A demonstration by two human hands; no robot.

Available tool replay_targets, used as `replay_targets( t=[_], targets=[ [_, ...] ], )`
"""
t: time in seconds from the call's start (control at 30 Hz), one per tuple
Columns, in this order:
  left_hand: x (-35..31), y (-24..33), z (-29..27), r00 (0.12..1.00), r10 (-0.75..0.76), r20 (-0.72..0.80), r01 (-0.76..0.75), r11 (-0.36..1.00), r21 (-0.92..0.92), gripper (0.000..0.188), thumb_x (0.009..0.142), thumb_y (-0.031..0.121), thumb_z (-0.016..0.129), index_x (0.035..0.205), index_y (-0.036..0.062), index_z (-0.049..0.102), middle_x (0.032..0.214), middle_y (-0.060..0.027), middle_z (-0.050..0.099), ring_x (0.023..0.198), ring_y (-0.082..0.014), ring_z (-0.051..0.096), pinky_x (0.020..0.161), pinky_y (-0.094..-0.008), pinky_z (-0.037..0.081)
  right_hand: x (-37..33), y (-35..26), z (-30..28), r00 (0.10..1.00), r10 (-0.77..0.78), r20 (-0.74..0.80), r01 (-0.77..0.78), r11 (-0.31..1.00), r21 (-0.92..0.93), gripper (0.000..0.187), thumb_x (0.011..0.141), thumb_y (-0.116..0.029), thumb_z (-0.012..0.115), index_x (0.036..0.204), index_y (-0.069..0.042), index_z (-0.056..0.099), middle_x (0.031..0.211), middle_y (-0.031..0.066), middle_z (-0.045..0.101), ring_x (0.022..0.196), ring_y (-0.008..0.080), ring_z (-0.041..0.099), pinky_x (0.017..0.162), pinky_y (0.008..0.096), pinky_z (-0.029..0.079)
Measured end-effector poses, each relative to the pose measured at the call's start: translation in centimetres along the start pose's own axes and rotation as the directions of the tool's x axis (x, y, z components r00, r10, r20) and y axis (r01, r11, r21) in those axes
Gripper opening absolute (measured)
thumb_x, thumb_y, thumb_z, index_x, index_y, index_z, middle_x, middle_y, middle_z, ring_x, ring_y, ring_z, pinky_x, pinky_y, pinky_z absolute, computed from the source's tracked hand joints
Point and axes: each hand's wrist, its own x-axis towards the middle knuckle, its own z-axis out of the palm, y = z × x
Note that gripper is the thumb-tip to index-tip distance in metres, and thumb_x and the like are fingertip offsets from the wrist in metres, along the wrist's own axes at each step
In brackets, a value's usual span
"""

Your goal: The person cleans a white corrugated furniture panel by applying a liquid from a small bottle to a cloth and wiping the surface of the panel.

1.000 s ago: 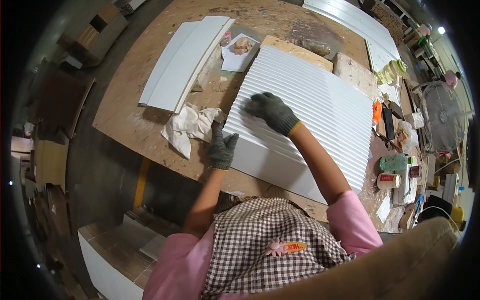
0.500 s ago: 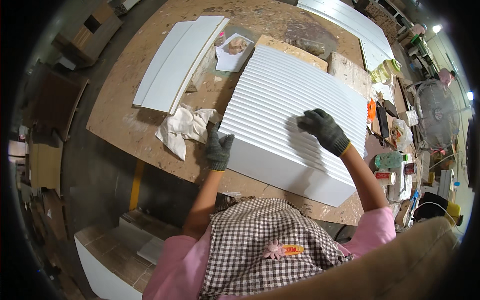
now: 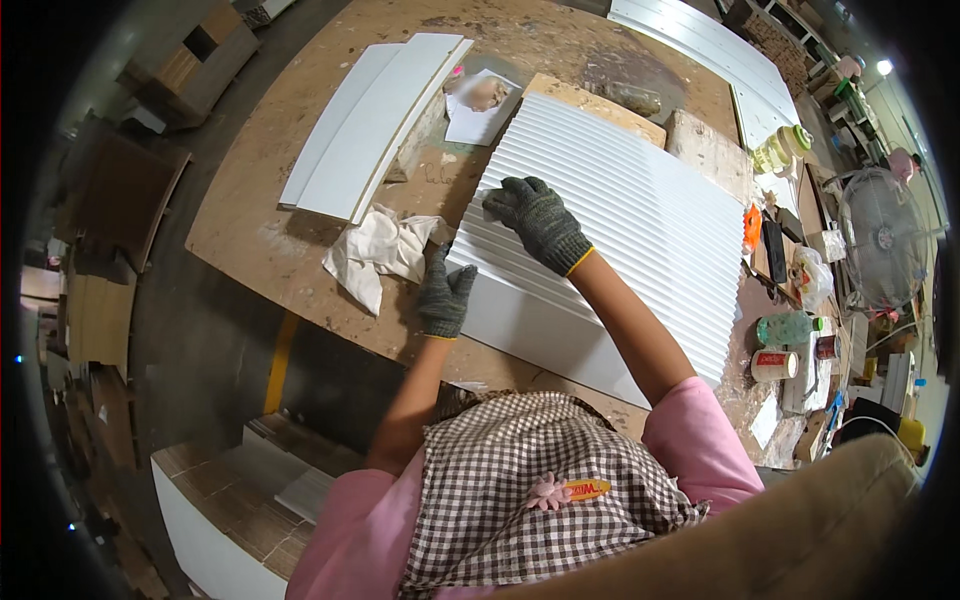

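A white ribbed panel (image 3: 640, 230) with a plain white front side lies tilted on the worktable. My right hand (image 3: 540, 222), in a dark grey knitted glove, is on the ribs near the panel's left edge. Its fingers are bent together, and a small pale bit shows at their tips, too little to name. At the panel's near left corner is my left hand (image 3: 443, 296), gloved the same way. Its thumb stands apart from the outstretched fingers, which touch the corner. A crumpled white cloth (image 3: 375, 252) lies just beyond my left hand.
White boards (image 3: 370, 120) rest on a block at the table's left. Behind the panel are a white sheet (image 3: 480, 110), a wooden board (image 3: 590, 105) and a jar (image 3: 632, 98). Bottles, including a green one (image 3: 785, 328), a cup (image 3: 772, 365) and a fan (image 3: 880, 235) stand at right.
My right hand has moved left across the ribbed panel, from its right half to near its left edge. My left hand stays at the corner. The whole view has shifted slightly.
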Motion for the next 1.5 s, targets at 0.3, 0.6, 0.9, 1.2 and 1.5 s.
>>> replay_targets(
  t=[0.3,0.6,0.9,1.2,1.5],
  targets=[
    [-0.2,-1.5,0.7,1.0,0.018,-0.021,-0.02,0.998,-0.059,0.067,0.091,0.043,0.072,0.136,-0.0018,0.051,0.121,-0.0215,0.065,0.11,-0.0356,0.063,0.097,-0.0438,0.049,-16.0,3.4,-10.1,0.972,0.098,0.214,-0.052,0.976,-0.213,0.037,0.087,-0.01,0.066,0.122,-0.021,0.068,0.124,0.0078,0.057,0.108,0.0311,0.056,0.094,0.0427,0.051],
    [0.2,-1.2,0.3,0.997,0.006,0.081,0.006,0.988,-0.152,0.082,0.09,0.039,0.076,0.147,-0.0041,0.036,0.135,-0.021,0.056,0.12,-0.0313,0.057,0.101,-0.0415,0.048,-14.0,-3.5,-9.2,0.969,0.199,0.145,-0.172,0.969,-0.179,0.044,0.086,-0.013,0.065,0.13,-0.015,0.062,0.115,0.0089,0.063,0.11,0.0272,0.053,0.101,0.0419,0.043],
    [0.4,-1.0,0.5,0.973,-0.188,0.132,0.229,0.846,-0.483,0.098,0.07,0.021,0.09,0.149,-0.0018,0.035,0.14,-0.02,0.051,0.131,-0.0329,0.049,0.111,-0.0426,0.041,0.6,-7.4,0.8,0.976,0.203,0.075,-0.204,0.979,0.007,0.014,0.083,-0.013,0.063,0.097,-0.013,0.064,0.094,0.0088,0.066,0.096,0.0313,0.059,0.079,0.0449,0.048],
    [0.2,1.1,-1.9,0.974,-0.082,0.212,0.1,0.992,-0.075,0.102,0.07,0.031,0.092,0.148,-0.0001,0.034,0.137,-0.0211,0.054,0.125,-0.0324,0.053,0.106,-0.0412,0.046,-20.3,-3.8,-10.9,0.852,0.511,-0.112,-0.52,0.852,-0.065,0.012,0.09,-0.014,0.069,0.101,-0.011,0.072,0.084,0.0141,0.065,0.077,0.0316,0.061,0.067,0.0413,0.05],
    [-2.0,-0.1,-1.0,0.98,-0.093,0.177,0.094,0.996,0.004,0.116,0.066,0.038,0.094,0.151,-0.0046,0.028,0.143,-0.0236,0.048,0.131,-0.0341,0.049,0.11,-0.0431,0.042,-20.0,-8.6,-9.1,0.787,0.598,-0.152,-0.611,0.789,-0.064,0.023,0.091,-0.018,0.069,0.112,-0.011,0.066,0.088,0.0151,0.061,0.083,0.0326,0.057,0.07,0.0461,0.047]
  ],
)
